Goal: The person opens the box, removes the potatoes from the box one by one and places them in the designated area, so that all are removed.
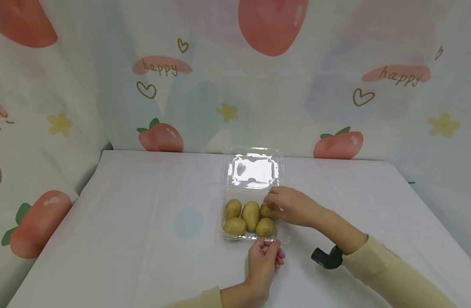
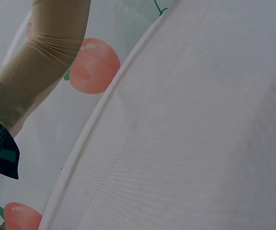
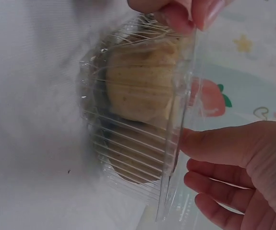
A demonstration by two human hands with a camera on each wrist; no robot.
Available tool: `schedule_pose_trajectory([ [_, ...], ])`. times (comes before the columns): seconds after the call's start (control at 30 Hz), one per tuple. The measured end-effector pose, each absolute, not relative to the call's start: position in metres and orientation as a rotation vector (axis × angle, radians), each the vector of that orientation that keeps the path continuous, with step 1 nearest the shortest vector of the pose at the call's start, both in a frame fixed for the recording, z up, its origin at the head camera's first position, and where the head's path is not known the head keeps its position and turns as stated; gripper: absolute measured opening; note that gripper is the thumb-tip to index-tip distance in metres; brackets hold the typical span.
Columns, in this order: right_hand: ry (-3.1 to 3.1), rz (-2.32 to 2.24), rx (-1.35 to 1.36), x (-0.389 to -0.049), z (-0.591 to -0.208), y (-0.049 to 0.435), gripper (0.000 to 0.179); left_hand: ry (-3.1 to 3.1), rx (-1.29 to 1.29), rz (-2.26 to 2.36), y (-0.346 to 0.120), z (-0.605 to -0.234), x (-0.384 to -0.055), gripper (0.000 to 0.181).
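A clear plastic clamshell box (image 1: pixel 282 235) stands on the table with its lid (image 1: pixel 254 171) folded back. Several yellow-brown potatoes (image 1: pixel 251 216) lie in its base. My left hand (image 1: pixel 262 263) is at the front edge, thumb and finger pinching the rim; in the right wrist view its fingertips (image 3: pixel 207 12) show at the top. My right hand (image 1: pixel 295 206) reaches over the box's right side, thumb and fingers around the back right potato (image 1: pixel 267 209), which they partly cover. The right wrist view shows the right thumb (image 3: pixel 200 143) at the rim, the other fingers curled below it.
A white cloth covers the table (image 1: pixel 174 265). Behind and to the left hang white sheets (image 1: pixel 204 119) printed with fruit, hearts and flowers. A dark curved device (image 1: pixel 328 259) sits at the right sleeve's cuff. The left wrist view shows mostly tablecloth (image 2: pixel 190 124) and the right sleeve (image 2: pixel 37 62).
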State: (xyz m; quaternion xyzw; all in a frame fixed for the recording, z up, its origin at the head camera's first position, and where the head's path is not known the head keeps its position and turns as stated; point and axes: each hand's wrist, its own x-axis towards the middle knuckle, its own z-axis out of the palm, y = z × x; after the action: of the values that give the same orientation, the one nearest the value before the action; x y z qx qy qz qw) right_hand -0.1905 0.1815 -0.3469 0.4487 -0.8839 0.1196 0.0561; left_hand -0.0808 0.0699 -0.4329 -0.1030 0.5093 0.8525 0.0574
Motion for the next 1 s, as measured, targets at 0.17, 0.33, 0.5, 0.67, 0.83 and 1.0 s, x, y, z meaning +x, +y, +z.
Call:
schedule_pose_trajectory([
  [0.17,-2.688,0.284,1.367,-0.188,-0.353,0.180,0.019,1.537,-0.302,2.585,0.070,-0.433,-0.080,0.008],
  [0.33,-2.717,0.236,1.331,-0.187,-0.354,0.179,0.023,1.548,-0.299,2.580,0.070,-0.434,-0.080,0.008],
  [0.5,-2.765,0.180,1.281,-0.187,-0.358,0.177,0.033,1.550,-0.293,2.582,0.069,-0.434,-0.081,0.008],
  [0.67,-2.772,0.101,1.261,-0.188,-0.365,0.174,0.034,1.557,-0.288,2.582,0.069,-0.435,-0.081,0.007],
  [0.83,-2.764,0.110,1.256,-0.189,-0.369,0.172,0.034,1.570,-0.277,2.590,0.069,-0.435,-0.082,0.007],
  [1.0,-2.790,0.129,1.246,-0.190,-0.372,0.171,0.037,1.559,-0.291,2.578,0.068,-0.434,-0.082,0.007],
])
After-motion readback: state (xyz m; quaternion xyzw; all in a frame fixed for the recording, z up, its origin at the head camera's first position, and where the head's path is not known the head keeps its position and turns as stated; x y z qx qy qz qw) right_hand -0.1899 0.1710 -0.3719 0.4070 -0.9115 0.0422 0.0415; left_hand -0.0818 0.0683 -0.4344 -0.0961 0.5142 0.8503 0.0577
